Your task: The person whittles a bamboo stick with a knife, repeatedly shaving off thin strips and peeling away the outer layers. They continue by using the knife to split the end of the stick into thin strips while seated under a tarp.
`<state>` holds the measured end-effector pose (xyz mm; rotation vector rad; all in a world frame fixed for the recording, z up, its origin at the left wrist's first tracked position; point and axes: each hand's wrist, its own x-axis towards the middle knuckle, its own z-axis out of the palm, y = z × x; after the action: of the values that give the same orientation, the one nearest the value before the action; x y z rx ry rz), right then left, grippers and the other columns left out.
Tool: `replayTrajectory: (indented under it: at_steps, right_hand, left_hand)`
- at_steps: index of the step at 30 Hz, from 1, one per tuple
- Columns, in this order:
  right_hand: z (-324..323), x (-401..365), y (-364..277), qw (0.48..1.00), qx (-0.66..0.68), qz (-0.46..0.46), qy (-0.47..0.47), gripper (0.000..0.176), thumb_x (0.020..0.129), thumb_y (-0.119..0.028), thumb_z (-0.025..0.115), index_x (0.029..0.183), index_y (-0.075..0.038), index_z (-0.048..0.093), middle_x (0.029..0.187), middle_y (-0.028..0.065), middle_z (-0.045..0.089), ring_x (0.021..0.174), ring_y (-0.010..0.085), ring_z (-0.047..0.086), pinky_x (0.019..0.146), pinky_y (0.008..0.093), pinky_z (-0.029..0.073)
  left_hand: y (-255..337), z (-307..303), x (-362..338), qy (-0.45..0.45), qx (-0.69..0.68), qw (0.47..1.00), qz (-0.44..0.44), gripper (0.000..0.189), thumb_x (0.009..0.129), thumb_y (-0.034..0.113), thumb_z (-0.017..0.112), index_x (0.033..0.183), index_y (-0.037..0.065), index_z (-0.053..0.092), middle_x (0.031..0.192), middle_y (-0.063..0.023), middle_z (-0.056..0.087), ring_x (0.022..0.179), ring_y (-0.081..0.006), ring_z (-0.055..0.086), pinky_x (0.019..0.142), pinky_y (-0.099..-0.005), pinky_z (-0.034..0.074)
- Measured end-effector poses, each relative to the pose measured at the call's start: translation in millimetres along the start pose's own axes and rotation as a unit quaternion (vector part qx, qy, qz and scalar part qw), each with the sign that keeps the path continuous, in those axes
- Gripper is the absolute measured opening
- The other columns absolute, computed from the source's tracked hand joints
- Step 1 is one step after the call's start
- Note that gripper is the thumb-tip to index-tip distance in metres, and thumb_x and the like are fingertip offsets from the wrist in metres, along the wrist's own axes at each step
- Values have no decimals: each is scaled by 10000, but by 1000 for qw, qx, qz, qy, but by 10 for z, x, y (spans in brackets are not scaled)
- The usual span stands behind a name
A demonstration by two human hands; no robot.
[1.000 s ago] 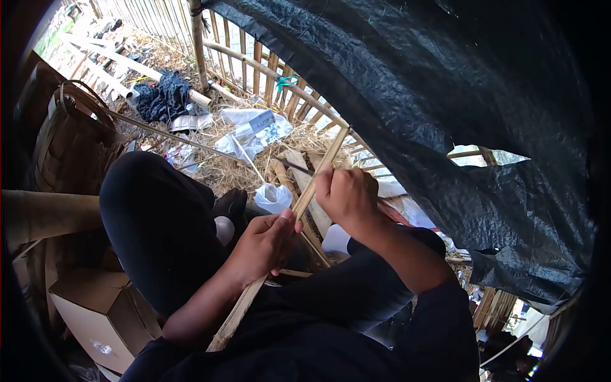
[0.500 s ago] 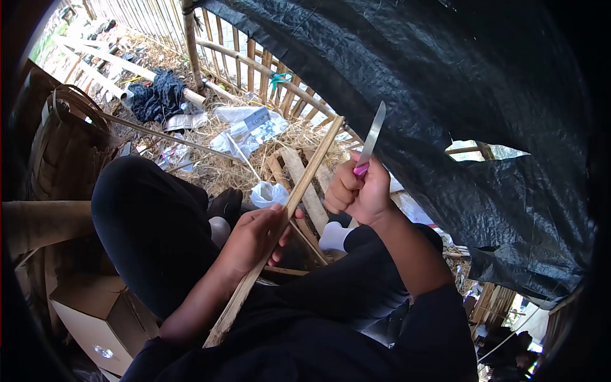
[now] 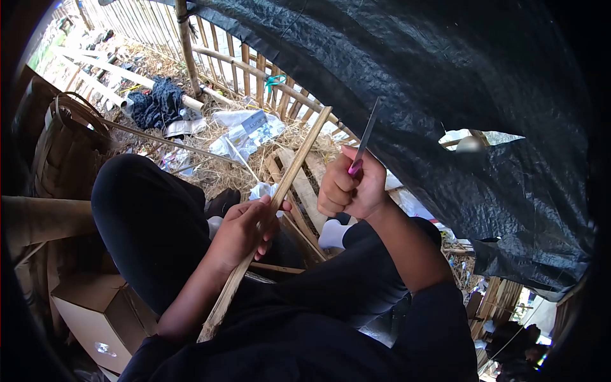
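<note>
My left hand (image 3: pixel 245 230) is wrapped round a long split bamboo strip (image 3: pixel 298 164), which slants from my lap up to the far right. In my right hand (image 3: pixel 352 184) is a knife (image 3: pixel 367 137), gripped by its pink handle with the narrow blade pointing up. The blade stands to the right of the strip's upper end, apart from it. Most of the knife's handle is hidden in my fist.
A cardboard box (image 3: pixel 95 315) and a woven basket (image 3: pixel 67 153) stand on my left. Black plastic sheeting (image 3: pixel 407 83) hangs on the right, with a torn hole. Wooden boards (image 3: pixel 299 184), straw and plastic bags lie ahead, before a bamboo fence (image 3: pixel 248 67).
The knife blade has turned, so it now shows narrower. Both hands and the bamboo strip appear slightly farther left, while the camera view has also shifted a little.
</note>
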<state>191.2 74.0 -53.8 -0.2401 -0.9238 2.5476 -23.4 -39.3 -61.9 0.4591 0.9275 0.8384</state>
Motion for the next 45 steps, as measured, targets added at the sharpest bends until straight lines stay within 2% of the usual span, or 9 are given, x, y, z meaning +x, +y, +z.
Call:
replayTrajectory:
  at_steps: [12,13,18,25,27,30,31,37,45]
  right_hand:
    - [-37,-105,43,1000,10,-7,-13,595,987,-529,187,544,-134,233,432,16,241,376,171,202,428,328,209]
    - [-11,-110,53,992,-87,3,87,596,990,-549,180,574,-132,271,473,9,282,411,151,241,445,312,220]
    - [-33,-50,126,724,-627,-56,280,415,1004,-354,482,738,-35,509,599,2,418,551,88,352,519,272,297]
    - [-107,15,89,642,-697,-101,303,371,996,-287,492,753,-8,527,540,72,449,497,155,446,496,337,333]
    - [-109,2,-23,595,-738,-80,308,367,970,-248,515,680,-24,546,547,146,533,509,347,560,487,419,396]
    - [-161,23,98,558,-755,-107,327,378,953,-217,534,622,-34,527,495,146,501,465,373,528,464,439,390]
    - [-244,99,231,429,-821,-253,278,395,936,-185,551,572,-40,507,471,155,493,438,386,512,445,455,383]
    - [-242,74,474,452,-825,-193,279,211,837,-50,606,654,-28,503,518,150,445,477,370,467,466,474,352]
    - [-346,272,383,431,-827,-175,315,362,849,-140,552,504,-40,517,468,194,504,460,400,540,473,481,438]
  left_hand:
    - [11,111,-39,11,10,1000,10,376,1030,325,418,1064,-22,559,554,-7,404,369,-89,356,342,-215,300]
    - [24,112,-51,8,-11,1000,1,357,1033,323,407,1030,-3,552,542,-2,394,364,-86,342,334,-213,288]
    - [20,50,-56,-13,-65,997,-25,339,1035,364,394,950,73,546,528,13,381,360,-90,342,350,-210,288]
    - [26,74,-85,-24,-95,995,-24,330,1038,359,399,929,86,548,517,20,376,363,-75,328,361,-199,283]
    - [2,80,-89,-25,-83,996,-15,332,1039,359,403,932,82,553,520,23,379,367,-69,332,364,-198,288]
    - [-27,68,-79,3,-2,1000,12,352,1039,369,411,948,70,574,532,30,387,384,-54,339,370,-195,299]
    - [-28,64,-82,13,22,1000,17,369,1038,378,411,956,61,581,536,34,393,393,-48,342,373,-193,305]
    - [31,31,-131,44,99,993,42,386,1040,356,422,952,21,593,542,49,400,433,-30,354,392,-190,316]
    - [99,1,-211,81,142,985,56,389,1034,308,462,922,-31,617,560,43,430,480,-25,369,433,-207,316]
